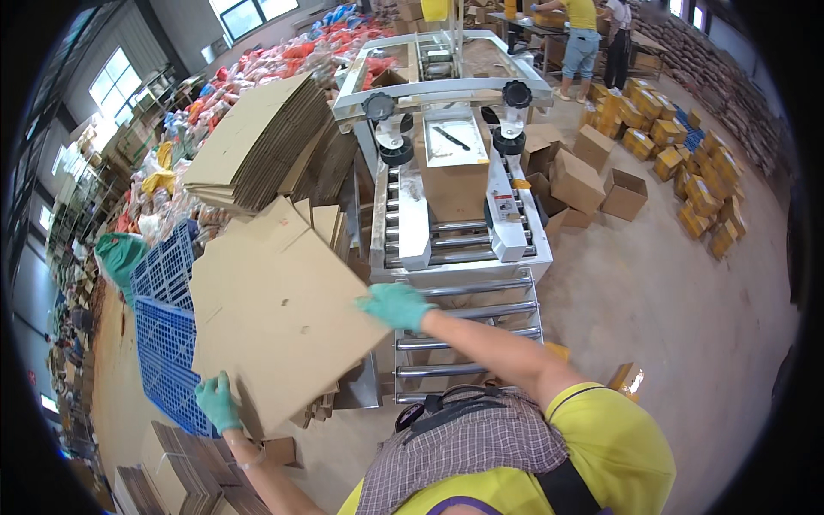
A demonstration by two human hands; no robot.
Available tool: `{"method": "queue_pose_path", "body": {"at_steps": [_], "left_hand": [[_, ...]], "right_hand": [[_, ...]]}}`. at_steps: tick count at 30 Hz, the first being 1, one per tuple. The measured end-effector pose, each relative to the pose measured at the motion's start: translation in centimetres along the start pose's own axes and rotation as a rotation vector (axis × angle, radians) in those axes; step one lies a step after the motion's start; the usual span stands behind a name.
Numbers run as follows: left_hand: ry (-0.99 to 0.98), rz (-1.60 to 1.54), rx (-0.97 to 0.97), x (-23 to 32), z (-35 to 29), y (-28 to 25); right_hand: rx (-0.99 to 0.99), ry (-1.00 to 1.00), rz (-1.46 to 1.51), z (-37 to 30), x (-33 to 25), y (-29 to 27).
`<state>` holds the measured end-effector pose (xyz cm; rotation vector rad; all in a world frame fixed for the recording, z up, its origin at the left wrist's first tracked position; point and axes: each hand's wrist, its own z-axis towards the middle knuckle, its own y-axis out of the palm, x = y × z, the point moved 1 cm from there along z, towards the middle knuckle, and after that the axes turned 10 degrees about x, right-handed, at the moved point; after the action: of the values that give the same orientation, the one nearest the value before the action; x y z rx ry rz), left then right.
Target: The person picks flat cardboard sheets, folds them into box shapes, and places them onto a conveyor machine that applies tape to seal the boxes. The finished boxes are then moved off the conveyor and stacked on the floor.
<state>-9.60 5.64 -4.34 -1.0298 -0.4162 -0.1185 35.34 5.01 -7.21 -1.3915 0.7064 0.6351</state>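
Observation:
A flattened cardboard box [283, 309] is tilted in front of me, left of the roller conveyor [468, 330]. Its lower left edge is in my left hand [218, 403], which wears a green glove. My right hand [395, 306], gloved the same way and slightly blurred, grips its right corner beside the rollers. Behind the sheet, more flat cardboard [326, 225] peeks out. A tall stack of flattened boxes [249, 142] leans farther back. On the conveyor, a carton [457, 190] stands inside the white box-sealing machine [414, 225]. A white tray [455, 142] with a black knife [450, 137] is on top.
Blue plastic crates [167, 352] stand at the left, with bundled cardboard [184, 472] on the floor nearby. Open cartons [579, 180] sit right of the machine. Yellow-taped boxes [704, 189] are piled farther right. Two people [581, 43] stand at a back table; colourful bags [249, 94] heap behind.

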Motion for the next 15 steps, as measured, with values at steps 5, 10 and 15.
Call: {"method": "queue_pose_path", "body": {"at_steps": [5,10,15], "left_hand": [[0.23,-0.929,0.089,17.5,-6.7,-3.9],[0.678,-1.158,-0.189,32.3,-12.0,0.1],[1.252,-1.031,-0.283,39.9,-17.2,1.7]], "right_hand": [[0.021,0.275,0.764,-8.5,11.8,-5.7],[-0.277,0.722,0.089,-16.6,17.9,-4.9],[0.41,-0.042,0.279,-10.8,16.1,-11.4]]}}
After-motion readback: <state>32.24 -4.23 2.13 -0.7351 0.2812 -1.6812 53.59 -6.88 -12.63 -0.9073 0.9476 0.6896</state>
